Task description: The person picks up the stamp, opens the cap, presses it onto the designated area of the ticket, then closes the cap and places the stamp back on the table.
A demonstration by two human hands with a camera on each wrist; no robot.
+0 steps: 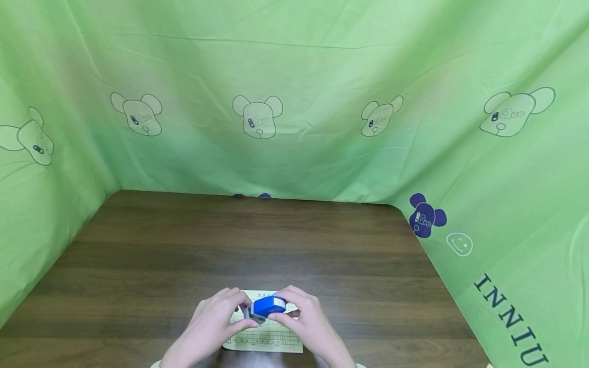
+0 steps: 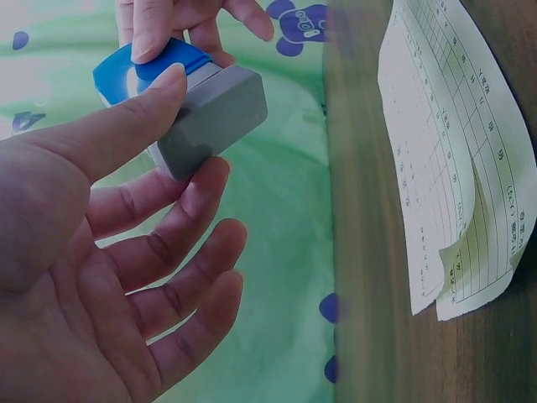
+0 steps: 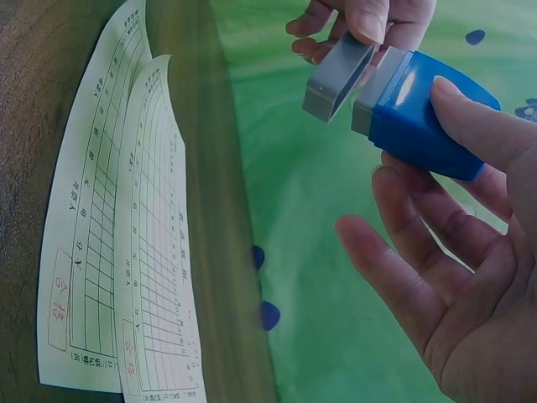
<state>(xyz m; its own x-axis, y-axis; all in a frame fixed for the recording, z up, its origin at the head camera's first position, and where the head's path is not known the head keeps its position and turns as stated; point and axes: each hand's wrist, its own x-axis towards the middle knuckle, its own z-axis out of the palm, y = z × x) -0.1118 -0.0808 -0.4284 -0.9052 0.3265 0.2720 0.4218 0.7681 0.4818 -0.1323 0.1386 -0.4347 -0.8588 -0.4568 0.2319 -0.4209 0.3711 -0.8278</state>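
Note:
Over the sheets, my right hand (image 1: 307, 313) pinches a blue stamp (image 1: 269, 306) between thumb and fingers. My left hand (image 1: 216, 316) pinches the stamp's grey cap (image 2: 216, 124) by its sides, thumb on one face and fingertips under the other. In the right wrist view the cap (image 3: 334, 82) sits tilted just off the stamp's grey end, its open side facing the blue body (image 3: 432, 113). Below lie printed paper forms (image 1: 267, 341) with ruled grids. Red boxed marks (image 3: 59, 298) show on two sheets in the right wrist view.
The forms lie on a dark wood-grain table (image 1: 257, 240), near its front side. Green curtain cloth (image 1: 317, 163) with printed bear heads hangs round the back and both sides. One sheet's edge curls up in the left wrist view.

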